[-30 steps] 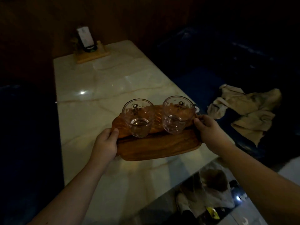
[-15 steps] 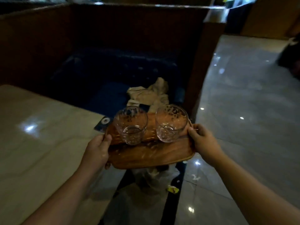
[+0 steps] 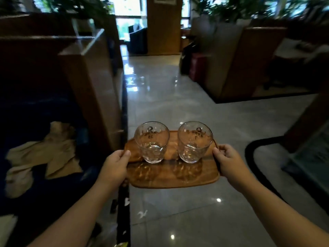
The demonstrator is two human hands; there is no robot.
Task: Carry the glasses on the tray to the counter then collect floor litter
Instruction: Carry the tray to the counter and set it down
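Tray [image 3: 170, 177] gripped at both ends by left hand [image 3: 115, 166] and right hand [image 3: 229, 163].
Any tilt could slide the two glasses [image 3: 151, 141] off onto the floor [image 3: 178, 104].

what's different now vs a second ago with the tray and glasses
The tray has left the marble table and swung out over the aisle floor as the person turned away from the booth. Unchanged: left hand and right hand grip its ends, and both glasses stand upright side by side.

Dim interior, daylight from far windows [image 3: 128, 13], glare spots on floor [image 3: 178, 220], edges blurred, warped
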